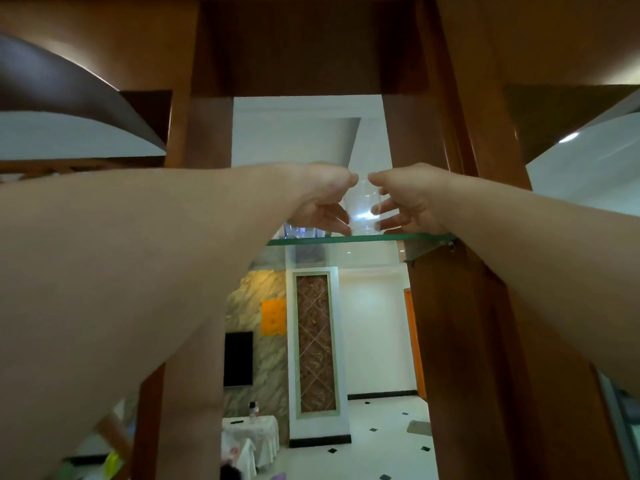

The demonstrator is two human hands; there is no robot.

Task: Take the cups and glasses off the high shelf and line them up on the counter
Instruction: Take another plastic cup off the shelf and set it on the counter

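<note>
This is looking like a home, seen through a wooden room divider (485, 306) that is carrying a glass shelf (360, 238) across its opening. Beyond the divider a living room is showing: a tiled white floor (388, 441) with small black diamond insets is spreading out below the shelf, a dark flat screen (238, 358) is hanging on a marbled stone wall (256, 341) left of the opening, and a low table under a white cloth (252, 434) is standing beneath that screen. A decorative lattice panel (315, 341) is rising just right of the stone wall.

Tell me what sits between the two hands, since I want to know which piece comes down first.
In the head view, a clear glass stands on the glass shelf between the left hand and right hand, whose fingers flank it.
</note>
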